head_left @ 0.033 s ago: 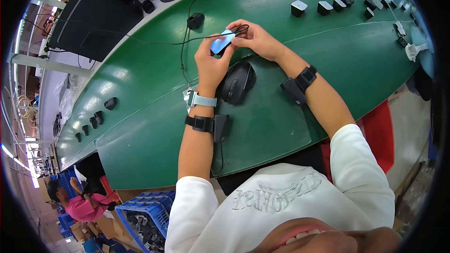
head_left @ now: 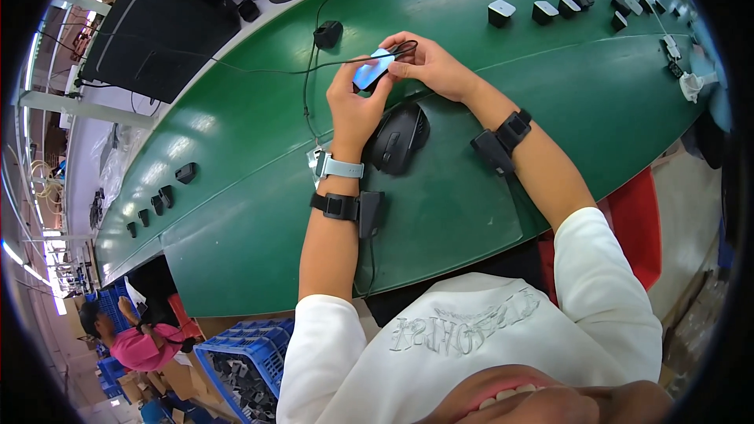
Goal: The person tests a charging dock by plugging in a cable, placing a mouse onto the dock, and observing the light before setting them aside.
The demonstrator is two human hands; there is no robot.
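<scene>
My left hand (head_left: 357, 106) grips a small black block-shaped device (head_left: 372, 71) with a shiny, bluish top, its thumb and fingers on opposite sides. At the device's far right edge, my right hand (head_left: 428, 67) is closed around the looped end of a black cable (head_left: 404, 49), thumb against the device. Whether the cable's plug sits in the device is hidden by the fingers. Just below both hands, a black computer mouse (head_left: 399, 139) rests on the green table (head_left: 448, 204). Behind them stands another black block (head_left: 327, 34).
White-topped black blocks (head_left: 500, 13) stand at the back right. Several black pieces (head_left: 185, 173) line the left side. A dark monitor (head_left: 161, 27) is at the far left. Below the table edge, a blue crate (head_left: 243, 353) holds dark parts; a person in pink (head_left: 145, 345) sits beyond.
</scene>
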